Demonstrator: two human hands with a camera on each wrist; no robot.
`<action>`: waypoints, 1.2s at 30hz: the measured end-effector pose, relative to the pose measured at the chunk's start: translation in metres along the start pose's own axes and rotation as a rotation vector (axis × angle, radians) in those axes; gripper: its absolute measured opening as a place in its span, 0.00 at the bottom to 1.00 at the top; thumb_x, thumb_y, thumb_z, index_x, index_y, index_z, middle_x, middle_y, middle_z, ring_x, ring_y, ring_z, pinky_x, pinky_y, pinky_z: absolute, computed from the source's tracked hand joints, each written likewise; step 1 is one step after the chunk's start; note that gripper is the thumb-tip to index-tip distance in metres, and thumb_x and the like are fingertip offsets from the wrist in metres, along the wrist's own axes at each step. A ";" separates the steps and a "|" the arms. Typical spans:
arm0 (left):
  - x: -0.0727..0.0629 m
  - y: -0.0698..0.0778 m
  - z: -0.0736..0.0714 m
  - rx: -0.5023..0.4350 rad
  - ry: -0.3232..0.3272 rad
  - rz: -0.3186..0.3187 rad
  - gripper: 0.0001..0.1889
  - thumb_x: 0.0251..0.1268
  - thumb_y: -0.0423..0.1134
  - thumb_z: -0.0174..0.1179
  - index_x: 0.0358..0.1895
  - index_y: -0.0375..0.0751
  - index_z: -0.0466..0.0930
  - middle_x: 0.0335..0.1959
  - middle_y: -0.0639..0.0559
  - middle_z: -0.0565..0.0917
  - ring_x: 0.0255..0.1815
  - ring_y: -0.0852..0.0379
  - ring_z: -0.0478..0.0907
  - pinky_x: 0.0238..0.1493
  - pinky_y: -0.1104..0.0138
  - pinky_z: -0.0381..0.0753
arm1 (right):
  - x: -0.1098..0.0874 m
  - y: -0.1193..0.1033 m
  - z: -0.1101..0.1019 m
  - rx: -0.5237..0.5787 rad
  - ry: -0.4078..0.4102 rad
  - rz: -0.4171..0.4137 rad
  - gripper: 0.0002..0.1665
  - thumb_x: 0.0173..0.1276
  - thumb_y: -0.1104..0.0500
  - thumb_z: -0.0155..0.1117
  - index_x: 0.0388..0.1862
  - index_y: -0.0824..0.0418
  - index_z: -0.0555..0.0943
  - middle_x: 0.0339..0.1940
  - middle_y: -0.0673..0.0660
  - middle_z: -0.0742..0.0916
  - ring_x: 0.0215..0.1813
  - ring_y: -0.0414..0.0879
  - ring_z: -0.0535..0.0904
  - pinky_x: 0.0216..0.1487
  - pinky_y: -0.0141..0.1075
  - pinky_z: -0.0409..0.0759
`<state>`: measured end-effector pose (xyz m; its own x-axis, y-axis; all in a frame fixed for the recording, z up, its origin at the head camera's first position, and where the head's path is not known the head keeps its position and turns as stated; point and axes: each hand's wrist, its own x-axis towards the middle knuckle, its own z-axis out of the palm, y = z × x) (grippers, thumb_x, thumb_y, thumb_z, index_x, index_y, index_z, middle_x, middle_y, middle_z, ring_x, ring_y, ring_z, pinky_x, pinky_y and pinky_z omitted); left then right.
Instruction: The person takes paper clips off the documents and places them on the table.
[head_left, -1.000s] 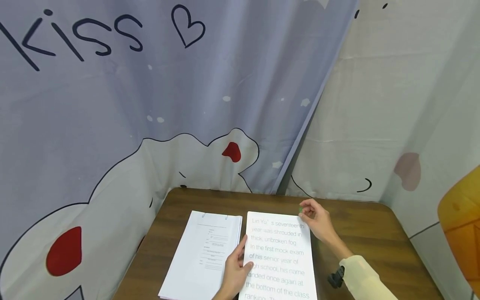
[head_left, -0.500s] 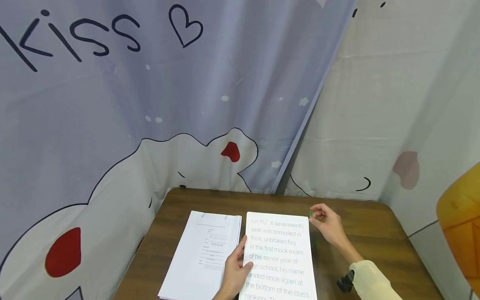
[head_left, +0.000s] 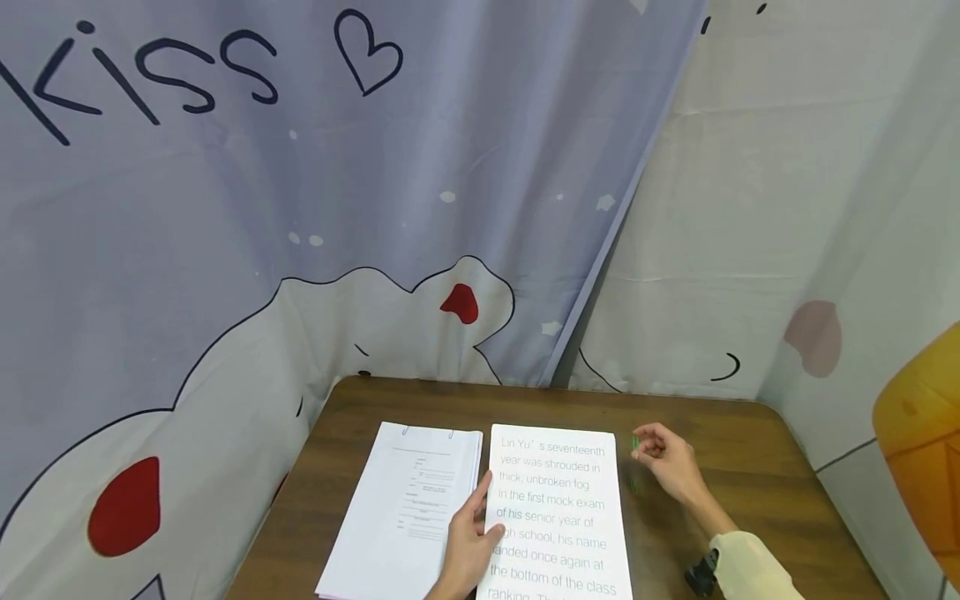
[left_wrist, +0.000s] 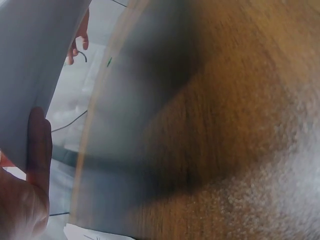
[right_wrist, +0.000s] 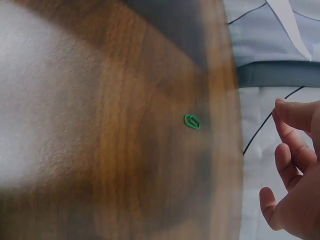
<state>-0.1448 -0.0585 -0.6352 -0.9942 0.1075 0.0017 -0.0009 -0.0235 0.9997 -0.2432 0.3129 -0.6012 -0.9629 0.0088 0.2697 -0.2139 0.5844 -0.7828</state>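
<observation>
My left hand (head_left: pixel 467 546) grips the left edge of a stack of paper (head_left: pixel 555 508) printed with large grey text, its thumb over the front. In the left wrist view, the stack (left_wrist: pixel 35 60) stands raised and tilted over the table. Just right of the stack's top corner, my right hand (head_left: pixel 670 462) pinches a green paper clip (head_left: pixel 635 440) between thumb and fingertips; the right wrist view hides this clip behind the fingers. A second green paper clip (right_wrist: pixel 192 121) lies on the table below that hand.
Left of the held stack, another pile of printed sheets (head_left: pixel 405 508) lies on the brown wooden table (head_left: pixel 750 467), with clips at its top edge. Printed curtains (head_left: pixel 360 200) hang right behind the table's far edge. A dark camera (head_left: pixel 703 573) sits at the right wrist.
My right hand has drawn away from the stack's top right corner, to the right and slightly down, carrying the green paper clip. The left hand and the stack have stayed nearly still.
</observation>
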 end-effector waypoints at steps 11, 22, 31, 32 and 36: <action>0.001 0.001 0.001 0.015 0.005 -0.009 0.46 0.60 0.16 0.59 0.84 0.44 0.61 0.57 0.34 0.83 0.34 0.51 0.92 0.34 0.60 0.93 | -0.005 0.013 -0.005 -0.047 -0.022 0.060 0.19 0.59 0.72 0.78 0.49 0.68 0.85 0.28 0.51 0.88 0.32 0.34 0.82 0.35 0.25 0.81; -0.003 0.005 0.001 -0.017 0.016 -0.010 0.46 0.60 0.16 0.59 0.84 0.42 0.60 0.58 0.32 0.82 0.36 0.48 0.92 0.34 0.61 0.93 | -0.011 0.020 -0.007 -0.111 -0.078 0.101 0.19 0.60 0.70 0.77 0.50 0.64 0.85 0.30 0.50 0.90 0.33 0.33 0.84 0.57 0.57 0.68; 0.000 0.002 0.001 0.000 0.006 -0.005 0.45 0.60 0.17 0.59 0.84 0.42 0.60 0.58 0.33 0.82 0.34 0.50 0.92 0.34 0.61 0.93 | -0.018 0.026 -0.008 -0.180 -0.141 0.139 0.18 0.60 0.67 0.78 0.50 0.61 0.87 0.29 0.47 0.91 0.33 0.36 0.84 0.51 0.56 0.64; 0.000 0.002 0.001 0.003 0.003 -0.005 0.45 0.60 0.17 0.59 0.84 0.42 0.60 0.58 0.33 0.82 0.35 0.50 0.92 0.35 0.61 0.93 | -0.019 0.026 -0.008 -0.191 -0.150 0.147 0.18 0.61 0.66 0.78 0.50 0.61 0.87 0.29 0.47 0.91 0.33 0.37 0.83 0.50 0.54 0.64; 0.001 -0.001 0.000 0.004 -0.010 -0.003 0.45 0.61 0.17 0.58 0.84 0.41 0.59 0.59 0.33 0.82 0.37 0.51 0.92 0.35 0.61 0.93 | -0.022 0.030 -0.007 -0.224 -0.178 0.168 0.17 0.61 0.62 0.80 0.48 0.58 0.87 0.29 0.46 0.89 0.32 0.37 0.81 0.48 0.52 0.63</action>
<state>-0.1453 -0.0580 -0.6363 -0.9931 0.1175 -0.0014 -0.0037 -0.0188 0.9998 -0.2272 0.3364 -0.6266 -0.9995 -0.0104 0.0292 -0.0271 0.7509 -0.6599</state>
